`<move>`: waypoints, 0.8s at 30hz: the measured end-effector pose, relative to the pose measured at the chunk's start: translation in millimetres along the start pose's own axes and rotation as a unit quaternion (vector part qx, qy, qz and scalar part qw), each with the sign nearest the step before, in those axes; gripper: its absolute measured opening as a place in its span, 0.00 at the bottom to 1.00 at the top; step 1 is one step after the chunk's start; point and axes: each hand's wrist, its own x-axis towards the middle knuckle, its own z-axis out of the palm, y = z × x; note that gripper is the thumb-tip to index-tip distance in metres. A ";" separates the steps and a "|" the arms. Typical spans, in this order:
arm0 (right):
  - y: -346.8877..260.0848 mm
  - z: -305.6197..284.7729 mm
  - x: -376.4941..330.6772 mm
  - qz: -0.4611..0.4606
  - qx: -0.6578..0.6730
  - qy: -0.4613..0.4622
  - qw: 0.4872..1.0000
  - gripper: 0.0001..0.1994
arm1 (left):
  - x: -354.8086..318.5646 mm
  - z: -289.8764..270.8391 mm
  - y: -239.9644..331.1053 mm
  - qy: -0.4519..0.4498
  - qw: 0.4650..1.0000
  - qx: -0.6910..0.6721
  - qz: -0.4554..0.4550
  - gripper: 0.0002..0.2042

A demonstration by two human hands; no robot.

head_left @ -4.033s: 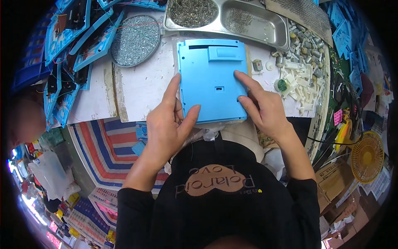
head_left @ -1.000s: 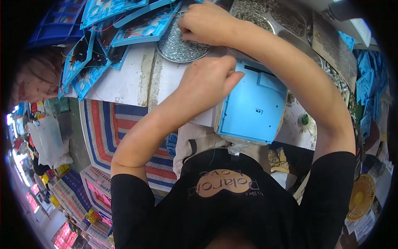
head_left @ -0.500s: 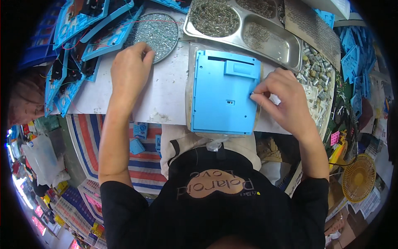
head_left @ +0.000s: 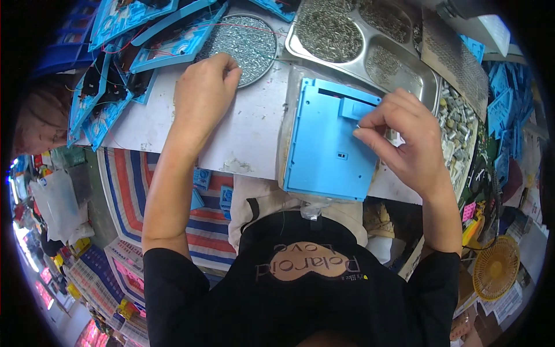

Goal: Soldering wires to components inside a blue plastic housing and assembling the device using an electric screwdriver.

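A flat blue plastic casing [head_left: 324, 168] with a slot near its far edge and a small opening lies in front of me, on clear wrapping at the table's front edge. My right hand [head_left: 407, 136] is over the casing's right side, thumb and forefinger pinched on a tiny silvery piece, too small to name. My left hand [head_left: 203, 95] rests by the near rim of a round dish [head_left: 276, 56] full of small silvery metal parts. Its fingers are curled together, and whatever they hold is hidden.
A steel compartment tray [head_left: 411, 85] of small metal parts stands behind the casing. Open blue casings with wires [head_left: 167, 55] are piled at far left. Right of the tray lie a perforated sheet [head_left: 454, 63] and loose metal cylinders [head_left: 457, 118]. A yellow fan [head_left: 496, 267] is at lower right.
The whole view has shifted, so the table things appear farther right. Relative to the casing, my right hand has moved inward from its right edge and slightly away from me. My left hand stays by the dish.
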 end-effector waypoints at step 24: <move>8.5 11.8 -28.5 0.047 -0.025 0.040 0.998 0.10 | -40.5 -10.5 27.9 0.023 0.970 -0.240 -0.016 0.07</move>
